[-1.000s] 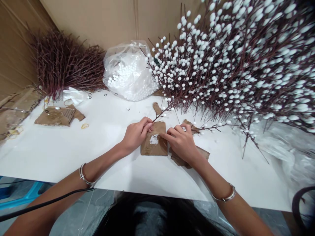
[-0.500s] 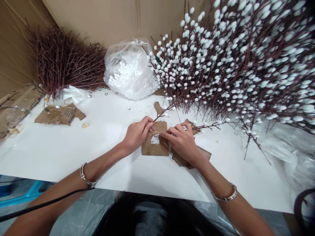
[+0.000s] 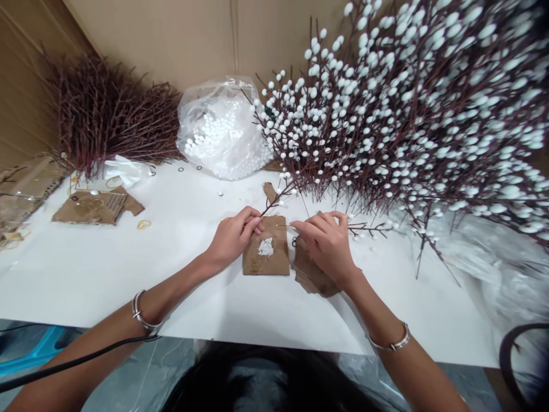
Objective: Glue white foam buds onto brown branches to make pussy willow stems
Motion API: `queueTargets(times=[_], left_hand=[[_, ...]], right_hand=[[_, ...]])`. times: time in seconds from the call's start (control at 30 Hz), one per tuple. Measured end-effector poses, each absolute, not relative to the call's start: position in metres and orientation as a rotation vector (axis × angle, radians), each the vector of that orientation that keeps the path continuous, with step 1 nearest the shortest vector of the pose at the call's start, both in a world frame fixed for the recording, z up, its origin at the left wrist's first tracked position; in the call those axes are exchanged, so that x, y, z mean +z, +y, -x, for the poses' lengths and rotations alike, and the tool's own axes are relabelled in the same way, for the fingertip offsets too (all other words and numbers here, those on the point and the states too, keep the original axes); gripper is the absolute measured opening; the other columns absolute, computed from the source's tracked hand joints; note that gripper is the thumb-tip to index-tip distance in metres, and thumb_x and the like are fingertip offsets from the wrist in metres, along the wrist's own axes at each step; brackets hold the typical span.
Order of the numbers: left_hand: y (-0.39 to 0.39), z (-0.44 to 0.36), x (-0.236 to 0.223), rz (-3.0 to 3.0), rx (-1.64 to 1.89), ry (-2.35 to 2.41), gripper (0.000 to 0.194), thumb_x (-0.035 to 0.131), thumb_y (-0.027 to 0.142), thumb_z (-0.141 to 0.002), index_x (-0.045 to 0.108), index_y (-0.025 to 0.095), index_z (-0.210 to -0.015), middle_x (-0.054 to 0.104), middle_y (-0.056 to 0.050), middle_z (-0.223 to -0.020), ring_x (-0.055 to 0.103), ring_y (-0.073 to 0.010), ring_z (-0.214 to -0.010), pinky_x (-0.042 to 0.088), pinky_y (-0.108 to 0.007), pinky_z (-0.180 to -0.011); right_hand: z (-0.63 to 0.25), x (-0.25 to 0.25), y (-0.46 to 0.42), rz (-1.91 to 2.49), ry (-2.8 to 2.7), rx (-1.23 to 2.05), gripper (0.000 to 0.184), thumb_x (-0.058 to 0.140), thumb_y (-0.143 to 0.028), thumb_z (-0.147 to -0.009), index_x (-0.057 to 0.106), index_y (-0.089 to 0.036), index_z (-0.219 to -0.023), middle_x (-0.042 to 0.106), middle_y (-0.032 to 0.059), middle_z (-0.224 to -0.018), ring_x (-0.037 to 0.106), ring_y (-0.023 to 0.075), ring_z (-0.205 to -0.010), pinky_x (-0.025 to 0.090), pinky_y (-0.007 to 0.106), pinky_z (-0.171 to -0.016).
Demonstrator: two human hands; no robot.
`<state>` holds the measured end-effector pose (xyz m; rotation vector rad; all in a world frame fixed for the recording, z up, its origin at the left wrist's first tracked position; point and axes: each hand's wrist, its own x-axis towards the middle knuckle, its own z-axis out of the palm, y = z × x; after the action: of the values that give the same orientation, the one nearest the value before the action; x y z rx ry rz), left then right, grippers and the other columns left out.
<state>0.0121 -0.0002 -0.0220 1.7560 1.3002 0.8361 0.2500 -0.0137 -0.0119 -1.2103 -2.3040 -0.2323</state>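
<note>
Across a white tabletop (image 3: 180, 274), a bundle of bare dark-red twigs (image 3: 114, 117) stands at far left behind a torn brown cardboard scrap (image 3: 92, 207). Next sits a clear plastic bag of white foam balls (image 3: 221, 137). The left hand (image 3: 234, 237) is closed, pinching the lower end of a slender dark-red beaded twig (image 3: 278, 194) just above a brown cardboard square (image 3: 266, 257) with a white patch (image 3: 266, 247). The right hand (image 3: 326, 246) curls round a thin dark stem (image 3: 369, 230), its tip pointing left toward that square, with a ragged cardboard piece (image 3: 311, 277) beneath the hand. A huge mass of dark twigs with white foam buds (image 3: 386, 114) fills the right.
</note>
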Motion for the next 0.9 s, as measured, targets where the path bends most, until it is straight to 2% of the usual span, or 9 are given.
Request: queueTargets(times=[0.17,0.37,0.6,0.9], left_hand=[[0.000,-0.010,-0.020,-1.676,0.870,1.227,0.023,0.045,0.042,-0.099,0.057,0.022,-0.097,0.076,-0.004,-0.090,0.072,-0.0174,-0.083,0.056,-0.028,-0.074],[-0.004,-0.009,-0.015,-1.685,0.868,1.224,0.027,0.048,0.046,-0.097,0.058,0.022,-0.101,0.076,-0.005,-0.093,0.072,-0.0194,-0.082,0.057,-0.031,-0.076],[-0.013,-0.010,-0.014,-1.828,0.858,1.250,0.023,0.049,0.042,-0.097,0.062,0.026,-0.107,0.077,0.000,-0.092,0.073,-0.0190,-0.086,0.057,-0.030,-0.085],[-0.016,-0.012,-0.014,-1.843,0.872,1.223,0.019,0.051,0.038,-0.097,0.061,0.026,-0.106,0.076,0.001,-0.092,0.072,-0.0164,-0.081,0.057,-0.027,-0.081]], right_hand=[[-0.259,-0.001,-0.017,1.240,-2.063,-0.263,0.022,0.051,-0.011,-0.096,0.068,-0.024,-0.101,0.068,-0.0020,-0.076,0.056,0.0135,-0.071,0.032,0.037,-0.093],[-0.276,0.012,-0.020,1.267,-1.818,-0.394,0.022,0.051,-0.014,-0.095,0.069,-0.025,-0.102,0.067,-0.0004,-0.075,0.059,0.0152,-0.070,0.037,0.036,-0.086],[-0.288,0.019,-0.022,1.354,-1.662,-0.391,0.021,0.054,-0.018,-0.096,0.069,-0.029,-0.105,0.067,-0.0015,-0.071,0.061,0.0162,-0.067,0.039,0.037,-0.083],[-0.293,0.021,-0.027,1.440,-1.659,-0.374,0.025,0.050,-0.019,-0.098,0.069,-0.030,-0.111,0.069,-0.0008,-0.075,0.061,0.0171,-0.072,0.036,0.039,-0.087]])
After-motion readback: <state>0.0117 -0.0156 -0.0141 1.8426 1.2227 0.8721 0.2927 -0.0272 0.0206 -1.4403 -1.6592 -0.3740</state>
